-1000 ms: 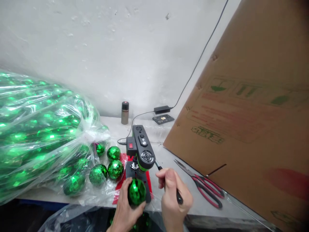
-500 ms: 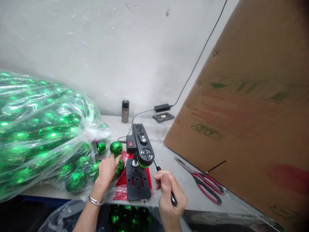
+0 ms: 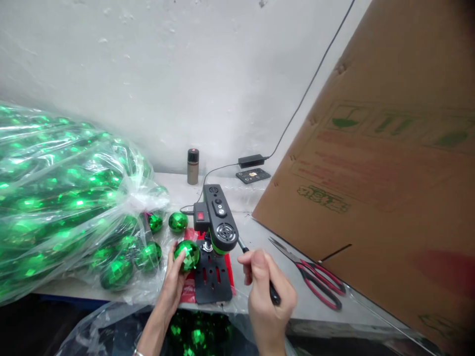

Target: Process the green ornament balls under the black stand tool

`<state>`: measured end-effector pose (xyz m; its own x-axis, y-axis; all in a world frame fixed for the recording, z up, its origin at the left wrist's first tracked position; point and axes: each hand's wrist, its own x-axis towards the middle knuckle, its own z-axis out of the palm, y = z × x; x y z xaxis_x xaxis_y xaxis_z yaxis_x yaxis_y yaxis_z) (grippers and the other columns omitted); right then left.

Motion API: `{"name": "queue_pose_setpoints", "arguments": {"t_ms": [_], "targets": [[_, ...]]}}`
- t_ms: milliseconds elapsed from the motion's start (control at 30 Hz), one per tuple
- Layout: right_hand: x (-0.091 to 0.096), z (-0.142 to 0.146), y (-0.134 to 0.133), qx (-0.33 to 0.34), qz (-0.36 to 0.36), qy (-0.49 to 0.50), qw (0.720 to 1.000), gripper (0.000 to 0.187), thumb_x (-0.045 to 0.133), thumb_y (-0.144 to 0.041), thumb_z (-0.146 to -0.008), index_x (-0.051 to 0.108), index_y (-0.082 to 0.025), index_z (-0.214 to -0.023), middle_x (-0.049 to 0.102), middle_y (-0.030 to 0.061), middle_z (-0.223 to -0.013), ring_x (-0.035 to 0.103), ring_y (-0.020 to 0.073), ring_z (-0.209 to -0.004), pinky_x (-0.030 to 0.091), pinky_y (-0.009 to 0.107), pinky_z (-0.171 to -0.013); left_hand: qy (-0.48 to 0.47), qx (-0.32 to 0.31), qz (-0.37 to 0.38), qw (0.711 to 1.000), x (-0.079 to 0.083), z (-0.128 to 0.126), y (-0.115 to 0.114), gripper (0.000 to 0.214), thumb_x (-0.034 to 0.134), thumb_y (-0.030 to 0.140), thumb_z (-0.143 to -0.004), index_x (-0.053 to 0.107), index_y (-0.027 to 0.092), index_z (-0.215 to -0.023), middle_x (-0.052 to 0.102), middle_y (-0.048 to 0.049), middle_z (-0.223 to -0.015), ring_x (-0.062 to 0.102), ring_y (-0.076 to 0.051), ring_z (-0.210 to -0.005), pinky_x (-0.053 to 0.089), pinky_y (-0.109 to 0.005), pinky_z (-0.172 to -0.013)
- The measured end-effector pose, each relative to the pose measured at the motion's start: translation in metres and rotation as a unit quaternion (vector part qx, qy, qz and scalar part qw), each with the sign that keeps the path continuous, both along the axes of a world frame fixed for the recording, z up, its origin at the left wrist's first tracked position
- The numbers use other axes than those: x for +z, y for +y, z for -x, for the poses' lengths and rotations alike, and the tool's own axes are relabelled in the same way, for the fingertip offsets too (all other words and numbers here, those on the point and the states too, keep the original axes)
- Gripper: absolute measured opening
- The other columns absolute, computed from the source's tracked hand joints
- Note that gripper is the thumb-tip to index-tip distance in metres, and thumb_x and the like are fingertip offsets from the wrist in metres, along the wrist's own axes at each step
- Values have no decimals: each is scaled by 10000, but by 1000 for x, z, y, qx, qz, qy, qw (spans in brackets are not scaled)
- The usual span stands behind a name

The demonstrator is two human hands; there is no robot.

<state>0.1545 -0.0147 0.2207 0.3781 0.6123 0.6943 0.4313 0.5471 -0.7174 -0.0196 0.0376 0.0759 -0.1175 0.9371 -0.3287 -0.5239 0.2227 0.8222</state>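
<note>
A shiny green faceted ball ornament [image 3: 188, 255] is held in my left hand [image 3: 173, 278], just left of a black bench-top machine [image 3: 221, 217]. The machine has a red switch on its side box and a slotted black base plate [image 3: 213, 284] below its head. My right hand [image 3: 267, 291] is closed round the black-gripped lever [image 3: 273, 295] that comes out of the machine's right side. Under the base lies red plastic wrapping [image 3: 189, 292]. Another green ball [image 3: 178, 222] rests on the table behind the held one.
A clear plastic bag [image 3: 74, 198] full of green balls fills the left side. Red-handled scissors [image 3: 319, 284] lie to the right, before a large cardboard box [image 3: 371, 163]. At the back stand a bottle [image 3: 193, 167], a power adapter [image 3: 251, 160] and a phone [image 3: 253, 175]. More green balls [image 3: 198, 336] show below the table edge.
My left hand has taken hold of a green ball and brought it up and slightly right, beside the machine. My right hand stays on the lever.
</note>
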Motion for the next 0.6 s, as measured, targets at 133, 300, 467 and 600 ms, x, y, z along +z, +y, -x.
{"name": "queue_pose_setpoints", "arguments": {"t_ms": [133,300,467,600], "targets": [[9,-2,0,-8,12,-16,1000,462,535,-365,-1168,689,-212,-760,620,-24,-637,512,102,-494,377,241,-476,152,25,-52,987,-20,-17,-10,815,811,663,-885,505,248,-1517,742,-137,-1403,769,-303,-1234,621,-419,-1049],[2,-4,-1,7,-2,-22,1000,396,540,-298,-1159,700,-214,-807,656,-17,-683,532,103,-513,406,235,-496,359,24,-169,918,-49,-39,-23,680,762,572,-941,495,210,-1451,642,-202,-1502,676,-375,-1405,562,-554,-1179],[-4,-6,-4,40,-5,-30,999,319,540,-212,-1146,685,-218,-861,685,-16,-735,592,102,-574,441,216,-533,457,29,-222,861,-57,-53,-31,674,739,449,-961,452,219,-1526,561,-219,-1591,580,-406,-1523,500,-660,-1249],[-6,-6,-6,44,-7,-28,999,305,536,-201,-1143,686,-217,-877,691,-11,-747,598,104,-577,444,219,-532,509,32,-230,829,-58,-55,-33,692,739,427,-970,469,219,-1572,559,-212,-1605,562,-418,-1537,501,-679,-1252]]}}
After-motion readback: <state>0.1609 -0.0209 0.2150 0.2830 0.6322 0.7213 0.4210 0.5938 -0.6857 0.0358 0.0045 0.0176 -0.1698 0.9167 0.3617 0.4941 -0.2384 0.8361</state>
